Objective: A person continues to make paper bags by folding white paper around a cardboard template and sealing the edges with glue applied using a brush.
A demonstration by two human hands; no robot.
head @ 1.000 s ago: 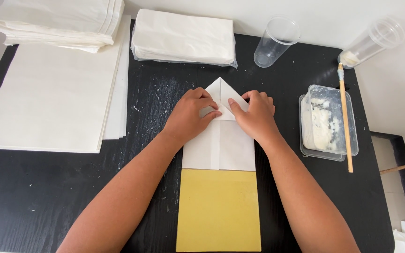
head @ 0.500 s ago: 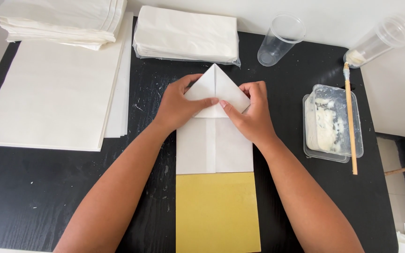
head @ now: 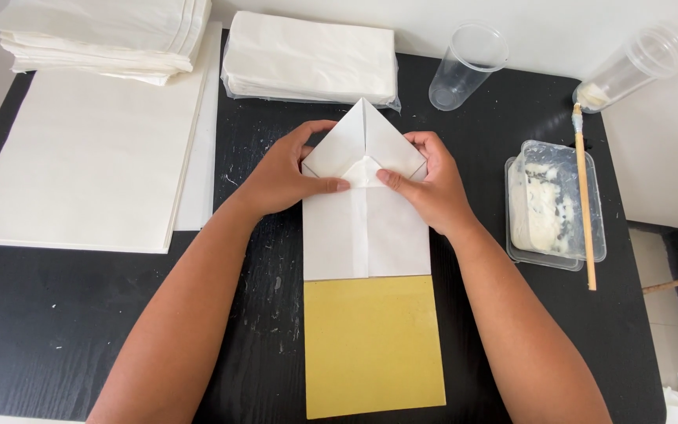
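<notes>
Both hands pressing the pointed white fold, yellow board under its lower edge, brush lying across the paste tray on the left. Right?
Not quite. The head view shows the brush and paste tray on the right. The rest holds: left hand and right hand press the pointed white fold, yellow board under its lower edge.
</notes>
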